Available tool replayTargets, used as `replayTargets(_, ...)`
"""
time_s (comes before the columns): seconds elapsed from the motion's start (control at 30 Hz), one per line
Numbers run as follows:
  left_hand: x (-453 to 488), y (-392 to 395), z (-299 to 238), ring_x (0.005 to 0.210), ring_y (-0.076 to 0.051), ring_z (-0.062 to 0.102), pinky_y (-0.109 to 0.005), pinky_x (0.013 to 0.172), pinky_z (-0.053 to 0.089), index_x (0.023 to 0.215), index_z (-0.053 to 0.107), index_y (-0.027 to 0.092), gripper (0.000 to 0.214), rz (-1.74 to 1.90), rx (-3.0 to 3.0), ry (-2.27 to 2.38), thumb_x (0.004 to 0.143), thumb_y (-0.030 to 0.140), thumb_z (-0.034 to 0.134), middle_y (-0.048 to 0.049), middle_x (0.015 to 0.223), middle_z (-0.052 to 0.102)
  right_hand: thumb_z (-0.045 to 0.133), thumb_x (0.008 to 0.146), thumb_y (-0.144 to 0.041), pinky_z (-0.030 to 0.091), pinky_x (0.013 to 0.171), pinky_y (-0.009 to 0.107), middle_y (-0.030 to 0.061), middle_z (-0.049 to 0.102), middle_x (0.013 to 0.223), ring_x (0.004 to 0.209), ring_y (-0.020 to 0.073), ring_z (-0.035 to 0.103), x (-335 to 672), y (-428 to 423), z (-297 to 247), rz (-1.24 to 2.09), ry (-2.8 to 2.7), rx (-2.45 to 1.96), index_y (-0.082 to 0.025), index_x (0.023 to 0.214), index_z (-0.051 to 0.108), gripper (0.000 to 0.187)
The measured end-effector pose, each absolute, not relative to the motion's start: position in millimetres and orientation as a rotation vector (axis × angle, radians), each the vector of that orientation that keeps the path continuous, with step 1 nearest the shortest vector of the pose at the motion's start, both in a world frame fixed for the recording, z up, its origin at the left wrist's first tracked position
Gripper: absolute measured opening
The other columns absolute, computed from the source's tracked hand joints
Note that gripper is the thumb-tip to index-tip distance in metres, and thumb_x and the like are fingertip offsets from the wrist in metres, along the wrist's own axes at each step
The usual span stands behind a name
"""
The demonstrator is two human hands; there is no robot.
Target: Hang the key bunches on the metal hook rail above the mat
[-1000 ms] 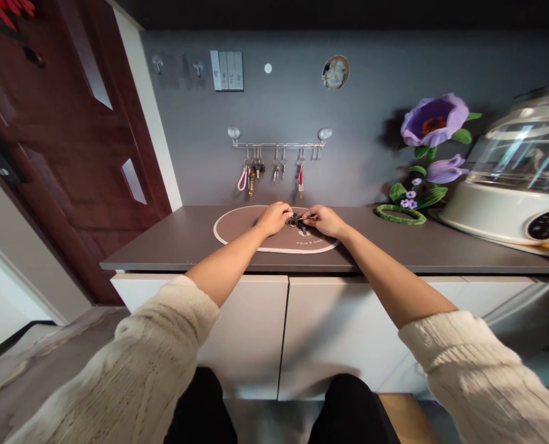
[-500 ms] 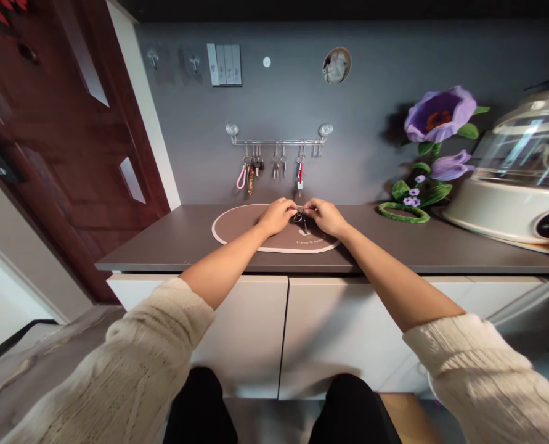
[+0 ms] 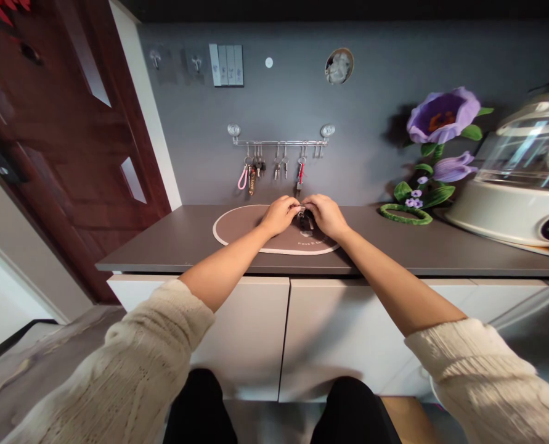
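Keys [image 3: 304,218] | on the oval mat [image 3: 237,228], between your hands | left hand [image 3: 280,214] and right hand [image 3: 326,216] pinch them, fingers tight | right hand covers more | which way the keys point: cannot tell

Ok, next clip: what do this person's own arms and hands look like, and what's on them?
The left hand and right hand are bare, with no gloves, watch or ring showing. The forearms are bare too, below the left sleeve and right sleeve of a cream chunky-knit sweater.
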State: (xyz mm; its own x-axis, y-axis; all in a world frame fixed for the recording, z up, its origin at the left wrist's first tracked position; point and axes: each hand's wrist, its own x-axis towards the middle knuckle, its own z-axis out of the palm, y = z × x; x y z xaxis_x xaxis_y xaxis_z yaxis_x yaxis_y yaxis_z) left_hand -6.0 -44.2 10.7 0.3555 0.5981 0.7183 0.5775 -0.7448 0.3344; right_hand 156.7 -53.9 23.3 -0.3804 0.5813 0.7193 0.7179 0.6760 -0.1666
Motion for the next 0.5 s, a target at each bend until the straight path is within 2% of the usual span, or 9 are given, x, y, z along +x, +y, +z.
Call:
replayTargets(0.2, -4.6, -46.6, 13.0, 0.068, -0.012, 0.047, -0.024, 0.066, 0.038, 0.075, 0.058, 0.015, 0.012, 1.412, 2.492, 1.118, 0.079, 0.021, 0.048, -0.0011, 0.071, 0.055, 0.042, 0.084, -0.025, 0.038, 0.077, 0.030, 0.0070, 0.063, 0.090, 0.086, 0.0192, 0.054, 154.5, -55.3, 23.2, -0.162, -2.032, -0.989, -0.019, 0.089, 0.061, 0.020)
replayTargets(0.5, -3.5, -42.9, 11.2, 0.066, -0.010, 0.050, -0.022, 0.066, 0.041, 0.075, 0.057, 0.015, 0.011, 1.540, 2.330, 1.048, 0.078, 0.021, 0.049, -0.0008, 0.073, 0.058, 0.049, 0.080, -0.036, 0.041, 0.073, 0.029, 0.0066, 0.065, 0.087, 0.076, 0.0172, 0.056, 153.5, -58.7, 22.6, 0.053, -1.894, -1.041, -0.018, 0.087, 0.061, 0.023)
